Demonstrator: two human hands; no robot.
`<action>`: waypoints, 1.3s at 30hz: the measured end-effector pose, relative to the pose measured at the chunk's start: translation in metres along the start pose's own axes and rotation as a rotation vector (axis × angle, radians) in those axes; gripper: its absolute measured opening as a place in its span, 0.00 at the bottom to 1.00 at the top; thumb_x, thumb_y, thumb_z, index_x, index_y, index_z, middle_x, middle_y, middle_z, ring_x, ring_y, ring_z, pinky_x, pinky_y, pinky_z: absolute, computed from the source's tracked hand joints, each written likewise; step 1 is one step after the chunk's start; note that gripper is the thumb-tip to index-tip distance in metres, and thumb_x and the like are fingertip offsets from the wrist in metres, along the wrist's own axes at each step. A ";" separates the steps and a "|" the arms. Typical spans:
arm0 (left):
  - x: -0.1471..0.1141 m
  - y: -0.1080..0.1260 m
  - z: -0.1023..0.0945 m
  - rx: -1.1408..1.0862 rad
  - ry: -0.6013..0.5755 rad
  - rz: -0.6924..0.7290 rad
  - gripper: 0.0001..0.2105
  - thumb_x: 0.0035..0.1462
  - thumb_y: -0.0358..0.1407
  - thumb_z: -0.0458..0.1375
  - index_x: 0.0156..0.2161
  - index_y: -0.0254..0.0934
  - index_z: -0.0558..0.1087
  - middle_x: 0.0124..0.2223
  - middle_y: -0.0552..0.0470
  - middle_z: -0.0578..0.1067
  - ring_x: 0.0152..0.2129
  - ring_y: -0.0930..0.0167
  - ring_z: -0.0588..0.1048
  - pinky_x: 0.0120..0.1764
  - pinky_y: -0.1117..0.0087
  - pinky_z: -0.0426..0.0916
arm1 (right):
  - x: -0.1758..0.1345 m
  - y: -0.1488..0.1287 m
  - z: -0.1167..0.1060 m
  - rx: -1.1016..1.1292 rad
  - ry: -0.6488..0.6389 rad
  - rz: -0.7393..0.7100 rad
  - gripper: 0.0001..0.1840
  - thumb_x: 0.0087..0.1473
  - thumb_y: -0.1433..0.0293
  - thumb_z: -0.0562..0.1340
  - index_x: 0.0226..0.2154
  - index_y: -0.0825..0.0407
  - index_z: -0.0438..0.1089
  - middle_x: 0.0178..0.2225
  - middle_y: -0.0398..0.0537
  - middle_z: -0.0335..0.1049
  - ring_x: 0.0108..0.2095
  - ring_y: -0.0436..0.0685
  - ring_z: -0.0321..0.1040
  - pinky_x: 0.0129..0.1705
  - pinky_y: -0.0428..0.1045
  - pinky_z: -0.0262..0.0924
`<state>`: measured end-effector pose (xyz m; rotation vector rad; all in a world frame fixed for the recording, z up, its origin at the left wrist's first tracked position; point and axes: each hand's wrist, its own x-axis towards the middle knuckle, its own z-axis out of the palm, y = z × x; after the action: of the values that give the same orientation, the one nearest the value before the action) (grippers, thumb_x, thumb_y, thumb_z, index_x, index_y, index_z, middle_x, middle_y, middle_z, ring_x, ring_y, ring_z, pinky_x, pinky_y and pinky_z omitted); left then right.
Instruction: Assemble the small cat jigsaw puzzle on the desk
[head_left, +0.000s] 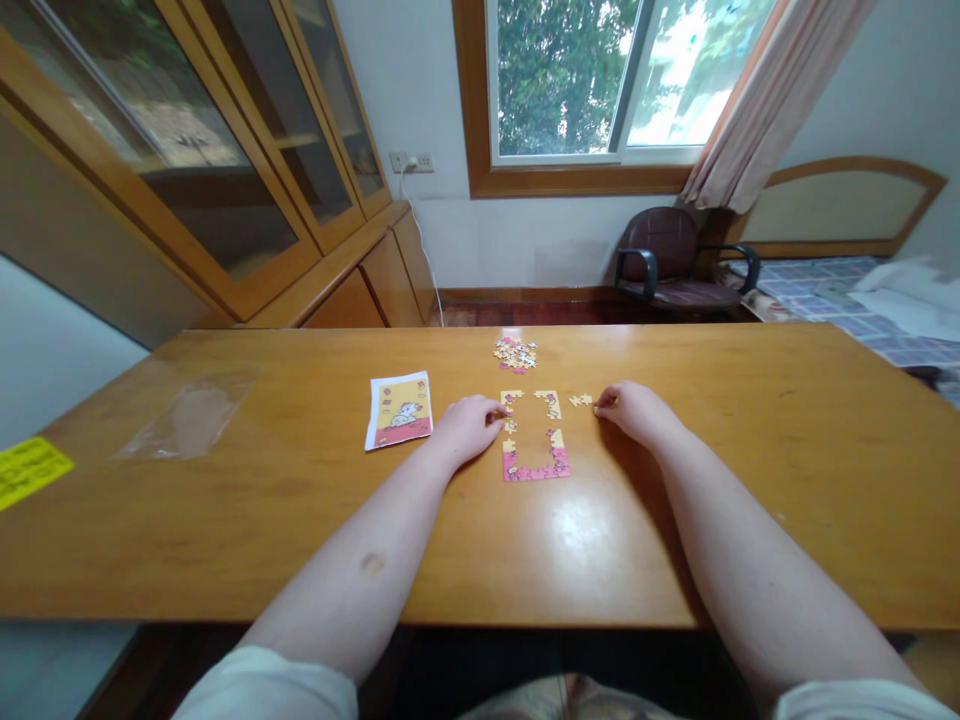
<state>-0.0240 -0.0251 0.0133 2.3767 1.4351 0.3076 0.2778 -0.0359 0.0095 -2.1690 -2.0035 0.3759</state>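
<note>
A jigsaw puzzle frame lies on the table, its lower edge pink and its upper parts yellow, with gaps along the sides and top. My left hand rests at its left side, fingertips closed on a small puzzle piece at the border. To the right of the frame, a few yellow puzzle pieces lie joined or close together. Beside them my right hand pinches a small yellowish puzzle piece, mostly hidden by the fingers. Beyond the frame is a heap of loose puzzle pieces.
Left of my left hand lies a picture sheet with a white animal on yellow and pink. A clear plastic bag and a yellow label are farther left on the wooden table. An armchair stands beyond.
</note>
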 end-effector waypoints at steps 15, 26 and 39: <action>0.003 0.000 0.004 -0.013 0.073 -0.080 0.13 0.56 0.34 0.54 0.44 0.40 0.77 0.41 0.48 0.77 0.38 0.67 0.74 0.43 0.68 0.68 | -0.010 -0.106 0.007 0.275 -0.006 -0.298 0.08 0.52 0.73 0.63 0.35 0.48 0.77 0.36 0.45 0.77 0.36 0.53 0.71 0.40 0.47 0.61; 0.006 -0.001 0.007 -0.002 0.090 -0.106 0.09 0.56 0.33 0.53 0.37 0.39 0.76 0.38 0.49 0.76 0.35 0.67 0.74 0.40 0.69 0.68 | 0.009 -0.114 0.042 0.396 -0.070 -0.216 0.06 0.48 0.69 0.68 0.32 0.50 0.74 0.32 0.43 0.77 0.33 0.51 0.72 0.35 0.44 0.61; 0.005 -0.002 0.010 -0.002 0.076 -0.053 0.13 0.55 0.36 0.56 0.45 0.41 0.75 0.39 0.49 0.76 0.36 0.67 0.74 0.41 0.69 0.68 | 0.003 -0.107 0.031 0.122 0.006 -0.350 0.08 0.54 0.64 0.64 0.36 0.48 0.76 0.37 0.46 0.76 0.39 0.54 0.71 0.41 0.46 0.60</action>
<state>-0.0198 -0.0218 0.0035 2.3439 1.5282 0.3894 0.1664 -0.0253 0.0105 -1.7029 -2.2356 0.4250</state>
